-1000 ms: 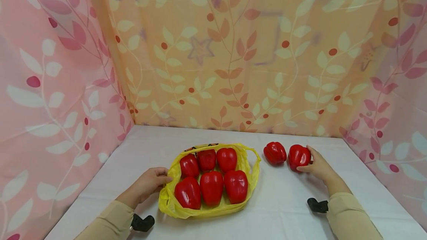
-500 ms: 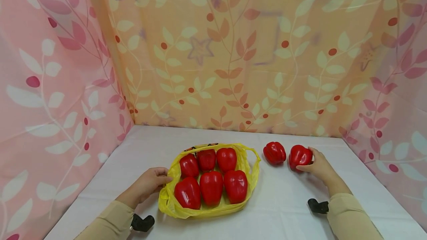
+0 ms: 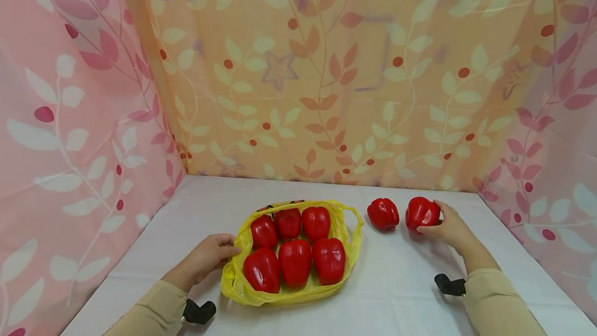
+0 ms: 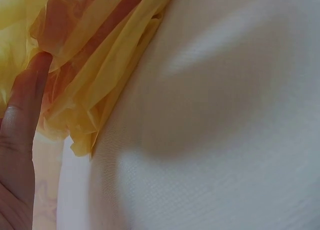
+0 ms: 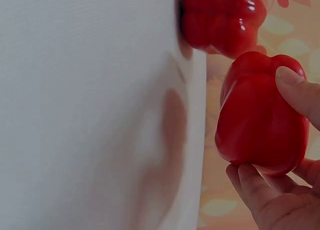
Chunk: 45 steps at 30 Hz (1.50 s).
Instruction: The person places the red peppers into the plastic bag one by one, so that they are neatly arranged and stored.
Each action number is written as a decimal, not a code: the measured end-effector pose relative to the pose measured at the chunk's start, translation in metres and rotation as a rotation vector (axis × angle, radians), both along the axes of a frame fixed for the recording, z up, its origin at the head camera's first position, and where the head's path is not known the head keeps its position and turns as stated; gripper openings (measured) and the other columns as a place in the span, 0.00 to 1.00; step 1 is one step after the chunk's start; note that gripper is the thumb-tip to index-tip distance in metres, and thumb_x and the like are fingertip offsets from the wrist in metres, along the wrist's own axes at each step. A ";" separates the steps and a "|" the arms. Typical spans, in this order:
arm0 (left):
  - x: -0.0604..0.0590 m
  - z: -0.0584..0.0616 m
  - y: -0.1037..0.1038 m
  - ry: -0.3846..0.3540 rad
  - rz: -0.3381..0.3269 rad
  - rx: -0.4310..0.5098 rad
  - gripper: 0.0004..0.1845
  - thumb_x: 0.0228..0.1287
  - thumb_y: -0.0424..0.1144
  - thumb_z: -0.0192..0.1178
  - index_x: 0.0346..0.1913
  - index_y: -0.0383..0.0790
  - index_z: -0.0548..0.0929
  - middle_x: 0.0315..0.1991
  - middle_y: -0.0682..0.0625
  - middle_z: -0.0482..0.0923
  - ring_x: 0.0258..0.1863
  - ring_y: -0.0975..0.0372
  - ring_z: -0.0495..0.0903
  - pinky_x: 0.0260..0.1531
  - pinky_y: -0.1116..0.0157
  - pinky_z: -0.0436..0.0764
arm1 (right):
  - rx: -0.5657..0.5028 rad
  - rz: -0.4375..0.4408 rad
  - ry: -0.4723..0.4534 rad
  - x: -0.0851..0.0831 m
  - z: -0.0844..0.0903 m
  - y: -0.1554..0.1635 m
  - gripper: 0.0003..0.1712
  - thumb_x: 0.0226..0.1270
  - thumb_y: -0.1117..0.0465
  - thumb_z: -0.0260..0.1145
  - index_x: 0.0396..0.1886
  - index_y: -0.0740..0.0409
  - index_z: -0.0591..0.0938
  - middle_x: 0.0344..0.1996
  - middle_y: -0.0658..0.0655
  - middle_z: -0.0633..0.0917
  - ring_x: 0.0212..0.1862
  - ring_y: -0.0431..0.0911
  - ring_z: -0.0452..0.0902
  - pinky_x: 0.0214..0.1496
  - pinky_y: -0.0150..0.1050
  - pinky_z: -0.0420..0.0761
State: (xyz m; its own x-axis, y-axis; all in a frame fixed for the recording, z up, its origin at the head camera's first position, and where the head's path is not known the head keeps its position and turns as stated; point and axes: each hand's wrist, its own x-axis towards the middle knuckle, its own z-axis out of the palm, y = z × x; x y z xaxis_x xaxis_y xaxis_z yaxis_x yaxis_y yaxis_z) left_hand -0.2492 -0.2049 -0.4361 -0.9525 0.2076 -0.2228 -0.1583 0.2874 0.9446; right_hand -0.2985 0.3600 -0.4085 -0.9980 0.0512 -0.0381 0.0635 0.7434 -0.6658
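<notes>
In the head view my right hand (image 3: pixel 450 226) grips a red bell pepper (image 3: pixel 422 213) between thumb and fingers. The right wrist view shows this bell pepper (image 5: pixel 265 120) held off the table, its shadow on the cloth beside it. A second red bell pepper (image 3: pixel 383 214) lies just to its left. My left hand (image 3: pixel 210 257) pinches the left edge of a yellow plastic bag (image 3: pixel 353 255), which spreads open around several red bell peppers (image 3: pixel 295 263) in two rows. In the left wrist view a digit (image 4: pixel 22 110) presses the crumpled bag (image 4: pixel 100 85).
A white cloth (image 3: pixel 392 294) covers the table. Flowered curtains (image 3: pixel 326 66) rise behind it and on both sides. The bag's loop handle (image 3: pixel 356 215) sticks out at its upper right. A black wrist device (image 3: pixel 199 312) hangs by each sleeve.
My right hand has lifted the bell pepper off the table and shifted slightly right, widening the gap to the other loose one. The left hand and the bag stay put.
</notes>
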 end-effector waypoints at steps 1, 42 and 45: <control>0.000 0.000 0.000 0.001 0.000 0.000 0.17 0.57 0.43 0.62 0.43 0.33 0.78 0.37 0.47 0.79 0.33 0.58 0.77 0.38 0.63 0.81 | 0.001 0.004 0.006 0.000 0.002 -0.001 0.65 0.45 0.45 0.73 0.70 0.67 0.42 0.62 0.77 0.52 0.59 0.72 0.51 0.50 0.62 0.71; 0.000 0.000 0.000 -0.019 0.017 -0.003 0.17 0.57 0.43 0.62 0.44 0.33 0.78 0.37 0.47 0.79 0.33 0.58 0.77 0.38 0.62 0.81 | -0.058 0.313 0.098 0.005 0.064 -0.139 0.58 0.38 0.50 0.77 0.69 0.55 0.55 0.61 0.63 0.62 0.57 0.63 0.66 0.43 0.51 0.79; 0.000 0.000 0.000 -0.020 0.019 -0.005 0.18 0.57 0.43 0.62 0.45 0.33 0.78 0.37 0.47 0.79 0.33 0.58 0.77 0.38 0.62 0.81 | -0.053 0.340 0.112 0.005 0.068 -0.149 0.57 0.38 0.50 0.78 0.68 0.52 0.57 0.58 0.61 0.65 0.55 0.60 0.68 0.43 0.49 0.80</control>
